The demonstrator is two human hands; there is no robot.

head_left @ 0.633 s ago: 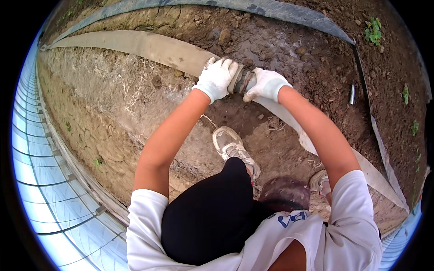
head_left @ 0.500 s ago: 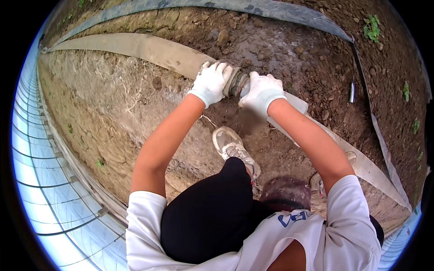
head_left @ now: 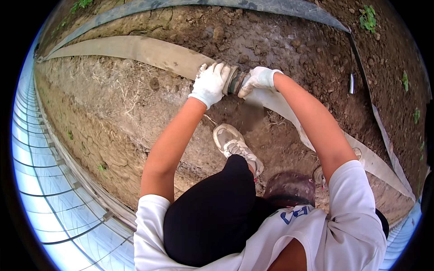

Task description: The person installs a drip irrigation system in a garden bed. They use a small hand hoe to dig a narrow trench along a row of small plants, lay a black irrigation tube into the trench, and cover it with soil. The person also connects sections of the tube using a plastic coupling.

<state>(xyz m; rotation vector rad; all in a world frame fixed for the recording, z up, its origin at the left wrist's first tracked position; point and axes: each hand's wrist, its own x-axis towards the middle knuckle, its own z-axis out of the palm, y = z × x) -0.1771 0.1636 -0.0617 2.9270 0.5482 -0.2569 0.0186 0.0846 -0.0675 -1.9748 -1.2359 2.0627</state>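
A flat beige lay-flat hose runs over the soil from the far left to a dark, ring-shaped hose coupling in front of me. My left hand, in a white glove with soiled fingertips, is wrapped round the hose end just left of the coupling. On the coupling's right side, my gloved right hand is closed with fingers and thumb on its edge, the wrist turned out to the right. A second flat hose length passes from beneath my right hand toward the lower right. The coupling's right end is partly hidden by my fingers.
A grey-blue flat strip crosses the far ground, joined to a dark narrow strip on the right. A small silvery cylinder hangs beside that. My shoe stands below the coupling. Plastic greenhouse film borders the left.
My right hand has turned at the wrist and shifted its grip round the coupling, the forearm swinging up and out. My left hand stays on the hose end.
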